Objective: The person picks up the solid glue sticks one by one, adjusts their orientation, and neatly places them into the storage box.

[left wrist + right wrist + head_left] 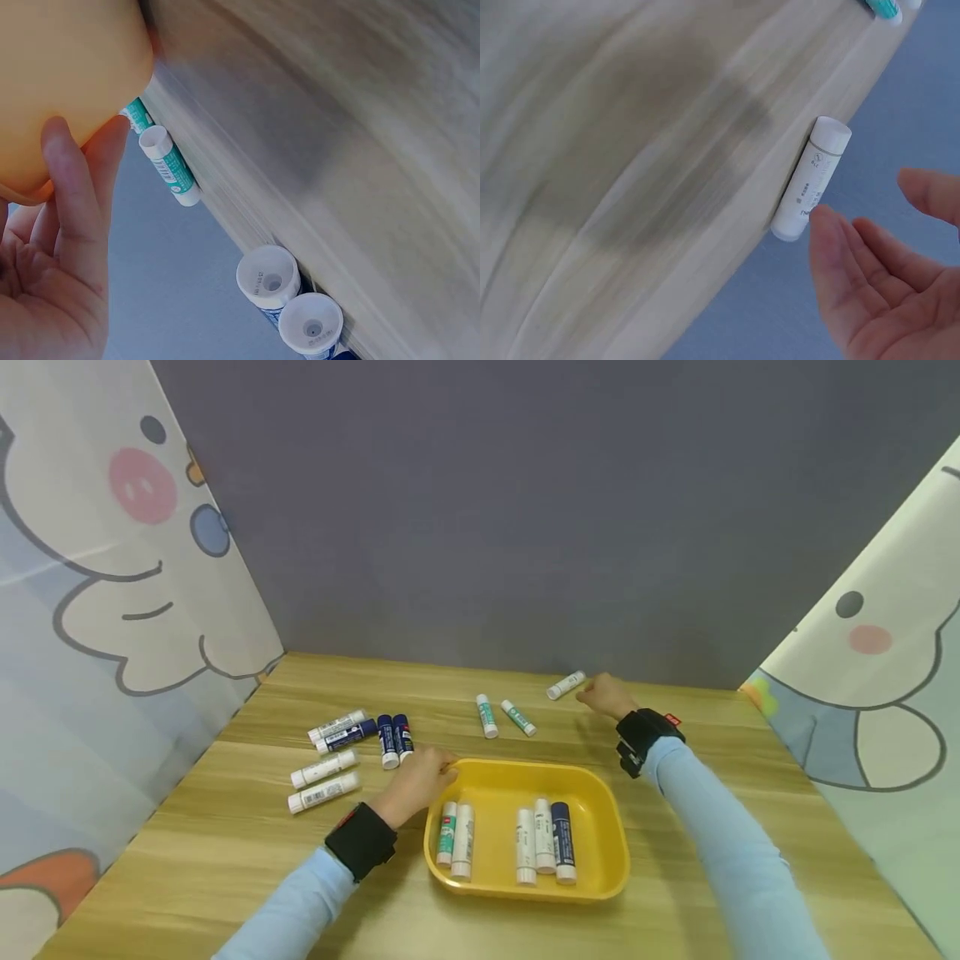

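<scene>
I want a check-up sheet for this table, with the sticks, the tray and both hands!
Surface: wooden table, against a grey wall.
Job's things: yellow tray holds five sticks; white stick lies at the far edge.
Clutter: six sticks at left, among them two blue sticks; two green sticks in the middle.
Hands: left hand holds the tray rim; right hand open, fingers by the white stick.
Cables: nothing seen.
Surroundings: cartoon curtains on both sides.
</scene>
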Motion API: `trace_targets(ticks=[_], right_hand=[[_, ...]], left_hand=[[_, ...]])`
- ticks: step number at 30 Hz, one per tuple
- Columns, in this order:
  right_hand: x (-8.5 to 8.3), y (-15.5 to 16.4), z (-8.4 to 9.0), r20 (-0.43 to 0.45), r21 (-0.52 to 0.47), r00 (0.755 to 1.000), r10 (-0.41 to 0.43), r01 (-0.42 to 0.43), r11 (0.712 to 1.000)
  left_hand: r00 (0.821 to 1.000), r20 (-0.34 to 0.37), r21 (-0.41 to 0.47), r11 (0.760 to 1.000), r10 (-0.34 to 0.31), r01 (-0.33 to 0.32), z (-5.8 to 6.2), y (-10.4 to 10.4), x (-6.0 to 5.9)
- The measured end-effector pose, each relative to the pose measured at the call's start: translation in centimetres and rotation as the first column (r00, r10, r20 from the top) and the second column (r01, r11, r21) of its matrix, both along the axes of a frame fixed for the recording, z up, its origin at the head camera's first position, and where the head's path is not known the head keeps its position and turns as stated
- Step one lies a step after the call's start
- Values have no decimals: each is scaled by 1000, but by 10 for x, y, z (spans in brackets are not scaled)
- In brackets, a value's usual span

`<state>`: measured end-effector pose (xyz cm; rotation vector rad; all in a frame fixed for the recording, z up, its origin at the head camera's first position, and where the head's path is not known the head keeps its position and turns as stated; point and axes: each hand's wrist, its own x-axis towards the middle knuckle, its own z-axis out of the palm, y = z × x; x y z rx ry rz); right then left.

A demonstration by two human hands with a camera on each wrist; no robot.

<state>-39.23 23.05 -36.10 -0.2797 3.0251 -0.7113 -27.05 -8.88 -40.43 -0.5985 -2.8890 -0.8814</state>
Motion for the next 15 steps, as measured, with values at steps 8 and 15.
trace_targets(ticks=[8,15], right_hand=[[-34,-4,-13,184,-86,974,-135,152,985],[-63,2,-31,391,-262,904,-170,286,922]], left_hand=[[1000,3,5,1000,-19,19,-1,-1,-2],[999,-22,-6,999,-38,38,-2,0,-3]])
